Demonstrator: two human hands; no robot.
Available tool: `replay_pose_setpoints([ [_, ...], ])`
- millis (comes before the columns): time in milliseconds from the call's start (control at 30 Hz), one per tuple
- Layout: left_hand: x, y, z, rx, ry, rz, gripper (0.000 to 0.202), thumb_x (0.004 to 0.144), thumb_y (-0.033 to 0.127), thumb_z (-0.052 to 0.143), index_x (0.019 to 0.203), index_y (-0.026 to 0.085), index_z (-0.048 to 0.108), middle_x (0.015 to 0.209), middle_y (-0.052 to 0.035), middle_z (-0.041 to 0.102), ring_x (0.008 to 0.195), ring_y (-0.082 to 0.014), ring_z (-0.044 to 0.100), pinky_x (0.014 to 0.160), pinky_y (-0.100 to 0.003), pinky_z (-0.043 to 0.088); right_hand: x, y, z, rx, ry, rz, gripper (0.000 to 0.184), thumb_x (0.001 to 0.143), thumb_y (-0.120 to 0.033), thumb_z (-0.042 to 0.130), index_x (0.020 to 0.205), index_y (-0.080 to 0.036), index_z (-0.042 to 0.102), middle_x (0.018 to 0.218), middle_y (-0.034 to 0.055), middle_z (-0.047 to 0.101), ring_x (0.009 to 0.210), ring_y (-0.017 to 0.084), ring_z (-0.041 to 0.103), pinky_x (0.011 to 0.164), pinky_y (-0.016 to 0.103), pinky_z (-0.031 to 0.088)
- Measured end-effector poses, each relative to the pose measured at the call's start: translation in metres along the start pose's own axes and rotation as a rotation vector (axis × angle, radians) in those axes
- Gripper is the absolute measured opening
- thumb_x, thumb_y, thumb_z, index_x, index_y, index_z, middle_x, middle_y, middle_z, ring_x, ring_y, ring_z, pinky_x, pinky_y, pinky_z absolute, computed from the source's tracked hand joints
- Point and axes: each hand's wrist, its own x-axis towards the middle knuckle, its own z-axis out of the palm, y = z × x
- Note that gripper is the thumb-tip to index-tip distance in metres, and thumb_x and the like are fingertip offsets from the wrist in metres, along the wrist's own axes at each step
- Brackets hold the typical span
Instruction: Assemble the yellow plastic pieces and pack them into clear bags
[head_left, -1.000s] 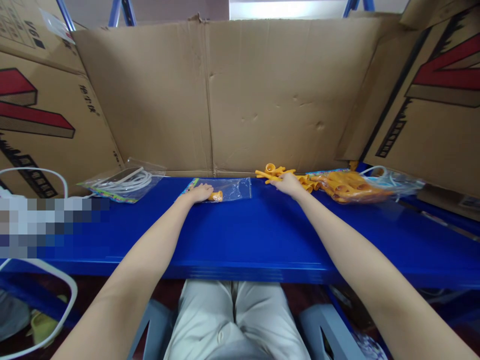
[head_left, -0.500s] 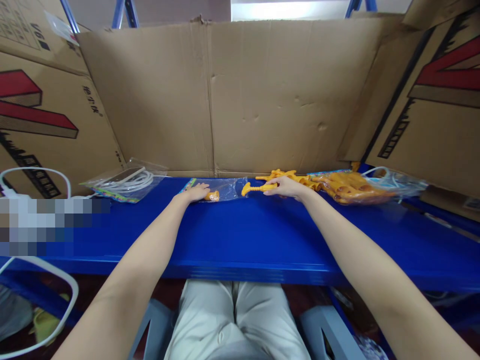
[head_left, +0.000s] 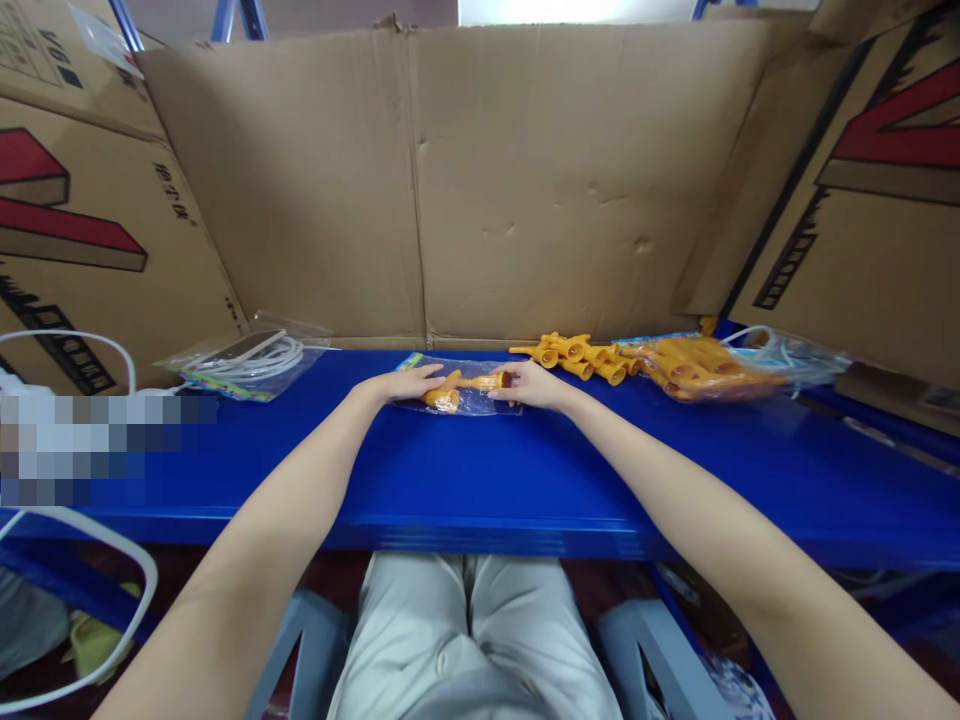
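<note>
A clear plastic bag (head_left: 474, 402) with a colourful printed end lies across the blue shelf. At its left part my left hand (head_left: 411, 384) has its fingers closed on the film. Beside these fingers, a yellow plastic horn-shaped piece (head_left: 442, 400) rests inside the bag. My right hand (head_left: 531, 386) grips the wide hollow end of another such yellow horn-shaped piece (head_left: 489, 382). Its thin end points left, at the bag's right part, with film around it. Right of my right hand lies a loose pile of yellow horn-shaped pieces (head_left: 581, 355).
A filled bag of yellow pieces (head_left: 697, 368) lies farther right. At the left sits a clear bag with a coiled white cable (head_left: 281, 357). Cardboard walls (head_left: 562, 190) enclose the back and sides of the blue shelf (head_left: 487, 480). A white cable (head_left: 142, 570) loops over the left front edge.
My right hand has moved left from the pile, carrying the yellow horn-shaped piece into the bag's area. My left hand has shifted slightly right, and its fingers have drawn together on the film.
</note>
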Motion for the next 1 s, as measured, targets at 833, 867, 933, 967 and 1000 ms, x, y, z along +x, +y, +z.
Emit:
replay_pose_setpoints([
  [833, 0.017, 0.003, 0.010, -0.334, 0.128, 0.113, 0.064, 0.093, 0.042, -0.007, 0.146, 0.019, 0.022, 0.147, -0.0044, 0.031, 0.134, -0.0160, 0.032, 0.104, -0.030, 0.035, 0.026, 0.017, 0.023, -0.048, 0.256, -0.127, 0.021, 0.069, -0.019, 0.070, 0.089, -0.011, 0.066, 0.097, 0.0116, 0.068, 0.090, 0.021, 0.064, 0.082, 0.033, 0.048],
  [867, 0.015, 0.004, 0.010, -0.348, 0.123, 0.124, 0.064, 0.093, 0.042, -0.006, 0.145, 0.019, 0.024, 0.147, -0.0039, 0.031, 0.134, -0.0156, 0.032, 0.103, -0.029, 0.035, 0.027, 0.017, 0.023, -0.026, 0.254, -0.115, 0.022, 0.069, -0.019, 0.070, 0.089, -0.012, 0.066, 0.097, 0.0112, 0.068, 0.089, 0.020, 0.064, 0.081, 0.033, 0.048],
  [933, 0.012, 0.006, 0.011, -0.345, 0.097, 0.139, 0.065, 0.093, 0.044, -0.005, 0.143, 0.019, 0.028, 0.146, -0.0036, 0.033, 0.133, -0.0157, 0.034, 0.103, -0.029, 0.036, 0.027, 0.018, 0.025, 0.037, 0.244, -0.068, 0.025, 0.068, -0.018, 0.071, 0.092, -0.012, 0.065, 0.093, 0.0105, 0.068, 0.085, 0.019, 0.064, 0.079, 0.032, 0.050],
  [967, 0.011, 0.007, 0.011, -0.322, 0.086, 0.139, 0.065, 0.093, 0.044, -0.004, 0.143, 0.018, 0.029, 0.146, -0.0037, 0.033, 0.133, -0.0160, 0.034, 0.104, -0.029, 0.035, 0.028, 0.019, 0.026, 0.067, 0.240, -0.038, 0.027, 0.068, -0.017, 0.071, 0.094, -0.011, 0.064, 0.091, 0.0102, 0.068, 0.083, 0.018, 0.064, 0.077, 0.031, 0.050],
  [1000, 0.011, 0.007, 0.012, -0.283, 0.085, 0.131, 0.065, 0.093, 0.045, -0.003, 0.143, 0.018, 0.029, 0.146, -0.0037, 0.033, 0.134, -0.0162, 0.032, 0.105, -0.030, 0.033, 0.028, 0.019, 0.027, 0.089, 0.238, -0.011, 0.029, 0.068, -0.016, 0.071, 0.095, -0.011, 0.063, 0.090, 0.0099, 0.068, 0.081, 0.018, 0.064, 0.076, 0.031, 0.050],
])
